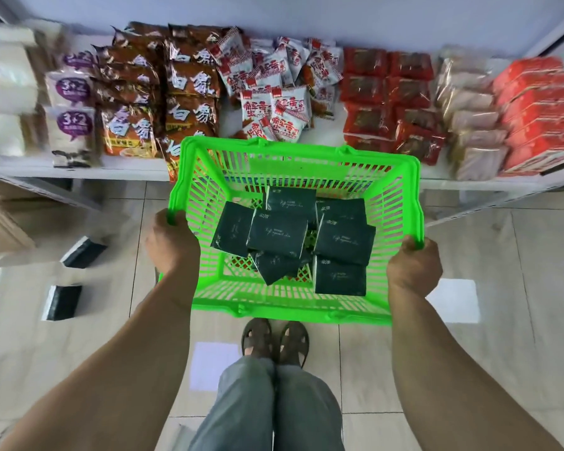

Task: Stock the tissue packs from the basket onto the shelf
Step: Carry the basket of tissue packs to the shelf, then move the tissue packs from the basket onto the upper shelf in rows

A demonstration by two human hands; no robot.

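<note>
**Head view: green basket of tissue packs held before a stocked shelf**

Seen from above: left hand (171,240) and right hand (414,266), fingers curled tight over opposite rims of green basket (293,307), raised above tiled floor (502,288). Dark tissue packs (277,234) jumbled inside. Just beyond, white shelf (127,172) crowded with snack packets (189,83). Two more dark packs (62,302) lying on floor, left.

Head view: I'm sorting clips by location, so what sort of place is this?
Most likely a small shop or its stockroom. A white shelf carries rows of packaged snacks, such as noodle packs. Both hands hold a green shopping basket of dark tissue packs above a tiled floor.
</note>
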